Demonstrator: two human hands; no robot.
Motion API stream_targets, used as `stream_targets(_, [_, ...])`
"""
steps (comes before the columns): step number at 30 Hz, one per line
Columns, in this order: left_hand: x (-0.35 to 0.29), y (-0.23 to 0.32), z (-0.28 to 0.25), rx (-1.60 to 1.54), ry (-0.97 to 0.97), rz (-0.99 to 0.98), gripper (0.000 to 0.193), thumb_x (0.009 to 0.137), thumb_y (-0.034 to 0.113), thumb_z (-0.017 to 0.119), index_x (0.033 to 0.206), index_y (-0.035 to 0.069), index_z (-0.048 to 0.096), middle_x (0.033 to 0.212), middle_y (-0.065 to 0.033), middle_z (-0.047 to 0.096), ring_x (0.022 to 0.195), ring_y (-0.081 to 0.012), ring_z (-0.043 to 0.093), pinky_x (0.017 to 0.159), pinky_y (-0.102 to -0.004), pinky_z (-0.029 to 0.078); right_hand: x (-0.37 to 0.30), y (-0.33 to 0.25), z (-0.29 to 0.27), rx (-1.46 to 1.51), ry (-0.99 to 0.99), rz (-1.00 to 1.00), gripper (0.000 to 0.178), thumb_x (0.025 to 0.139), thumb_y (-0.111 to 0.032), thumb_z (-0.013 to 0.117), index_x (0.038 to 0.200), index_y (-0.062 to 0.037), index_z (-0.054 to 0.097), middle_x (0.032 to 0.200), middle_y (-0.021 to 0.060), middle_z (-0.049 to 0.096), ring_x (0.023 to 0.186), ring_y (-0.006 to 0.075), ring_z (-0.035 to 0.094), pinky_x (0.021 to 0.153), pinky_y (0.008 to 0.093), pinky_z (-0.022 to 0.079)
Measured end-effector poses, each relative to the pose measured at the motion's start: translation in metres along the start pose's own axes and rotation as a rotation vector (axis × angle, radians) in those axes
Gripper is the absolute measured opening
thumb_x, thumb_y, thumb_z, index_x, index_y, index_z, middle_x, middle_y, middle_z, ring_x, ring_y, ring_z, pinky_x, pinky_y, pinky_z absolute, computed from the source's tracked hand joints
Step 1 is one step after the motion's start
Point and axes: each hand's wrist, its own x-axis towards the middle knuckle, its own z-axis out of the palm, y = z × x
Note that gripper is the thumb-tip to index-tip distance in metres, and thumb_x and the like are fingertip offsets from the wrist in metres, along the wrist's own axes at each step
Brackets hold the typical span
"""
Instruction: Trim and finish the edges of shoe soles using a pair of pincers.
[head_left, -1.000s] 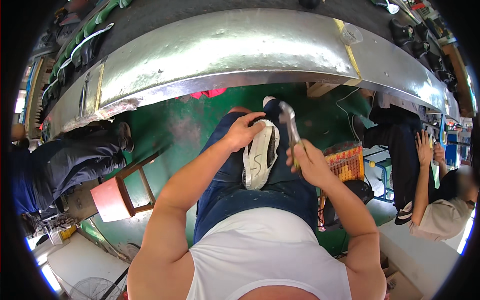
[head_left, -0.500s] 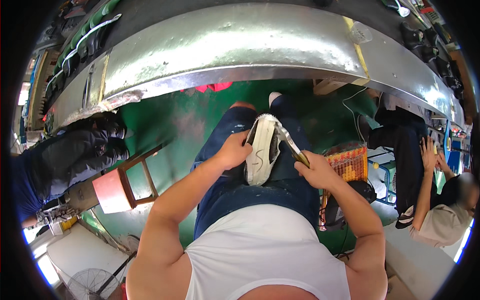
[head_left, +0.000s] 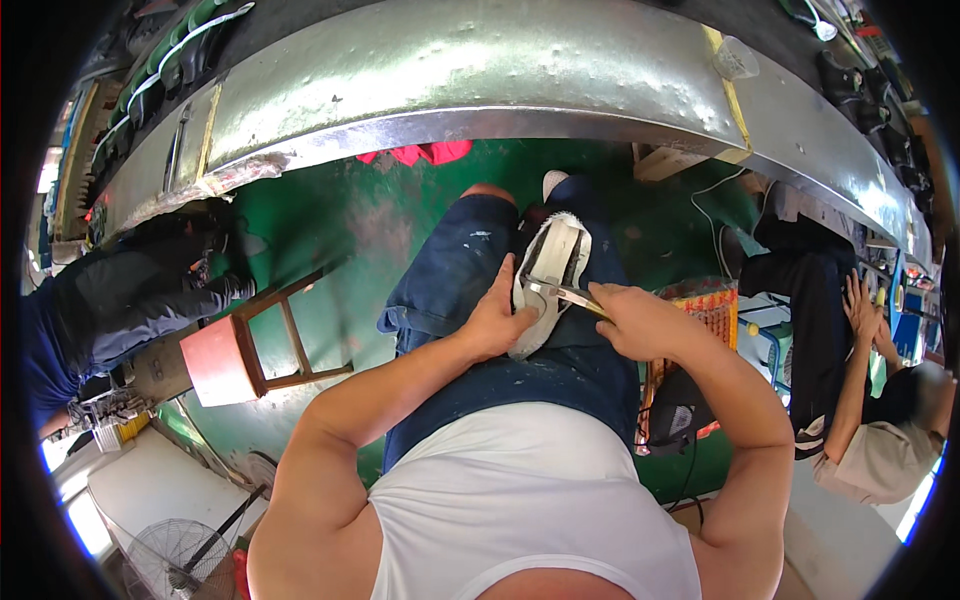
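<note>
A shoe upper (head_left: pixel 556 250) on a last rests over my thighs, sole side up, with a pale insole board showing and a frayed whitish edge around it. My left hand (head_left: pixel 492 318) is closed on the shoe's left side, thumb along the edge. Some of its fingers are hidden under the shoe. My right hand (head_left: pixel 635 322) is wrapped around the handles of metal lasting pincers (head_left: pixel 572 296). Their head lies across the shoe's middle, close to my left thumb. Whether the jaws grip the edge, I cannot tell.
A dented metal-covered bench (head_left: pixel 460 80) spans the far side, with a plastic cup (head_left: pixel 736 58) on it. A wooden stool (head_left: pixel 222 362) stands at left, a woven seat (head_left: pixel 708 312) at right. Co-workers sit on both sides. A fan (head_left: pixel 180 565) is at lower left.
The pincers moved from the shoe's far right edge nearer to me and now lie across its middle. The shoe has tilted to the right, and my left hand has slid nearer along its side.
</note>
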Motion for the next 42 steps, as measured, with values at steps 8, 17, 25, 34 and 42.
stream_targets(8, [0.004,0.000,-0.006,-0.409,-0.144,0.035,0.091,0.079,0.009,0.045,0.156,-0.007,0.001,0.165,-0.0234,0.008,0.153,-0.0279,0.013,0.120,-0.0286,0.013,0.007,-0.040,-0.057,-0.185,-0.419,0.255,0.037,0.090,-0.015,0.060,0.115,0.0121,0.053,0.108,0.0321,0.062,0.108,0.0448,0.061,0.092,0.0479,0.048])
stream_targets(17, [-0.003,0.023,-0.007,-0.537,-0.141,-0.034,0.092,0.075,0.006,0.042,0.157,-0.005,0.003,0.167,-0.0169,0.007,0.154,-0.0214,0.008,0.122,-0.0284,0.007,0.005,-0.020,-0.044,-0.132,-0.224,0.138,0.040,0.089,-0.009,0.061,0.121,0.0114,0.050,0.111,0.0298,0.063,0.111,0.0450,0.059,0.094,0.0468,0.047])
stream_targets(25, [0.001,0.014,-0.005,-0.623,-0.132,-0.004,0.091,0.073,0.004,0.042,0.156,-0.006,0.006,0.167,-0.0151,0.005,0.154,-0.0197,0.002,0.123,-0.0308,0.002,0.005,-0.016,-0.046,-0.157,-0.236,0.082,0.028,0.089,-0.011,0.062,0.108,0.0088,0.056,0.107,0.0280,0.065,0.103,0.0435,0.063,0.090,0.0485,0.050])
stream_targets(34, [0.007,0.019,0.006,-0.755,0.149,-0.186,0.064,0.107,0.042,0.030,0.157,0.004,0.021,0.163,-0.0143,0.023,0.148,-0.0228,0.025,0.119,-0.0332,0.021,0.028,0.002,0.001,-0.178,-0.049,0.002,0.022,0.091,-0.021,0.062,0.099,-0.0004,0.064,0.087,0.0223,0.069,0.087,0.0419,0.067,0.078,0.0495,0.054])
stream_targets(42, [0.034,-0.003,0.007,0.074,0.409,0.023,0.055,0.109,0.036,0.028,0.140,-0.002,0.051,0.129,-0.0272,0.061,0.122,-0.0404,0.058,0.104,-0.0396,0.045,0.023,0.011,0.070,0.174,0.304,0.055,0.025,0.090,-0.021,0.064,0.105,-0.0007,0.060,0.099,0.0229,0.065,0.097,0.0421,0.063,0.087,0.0490,0.049])
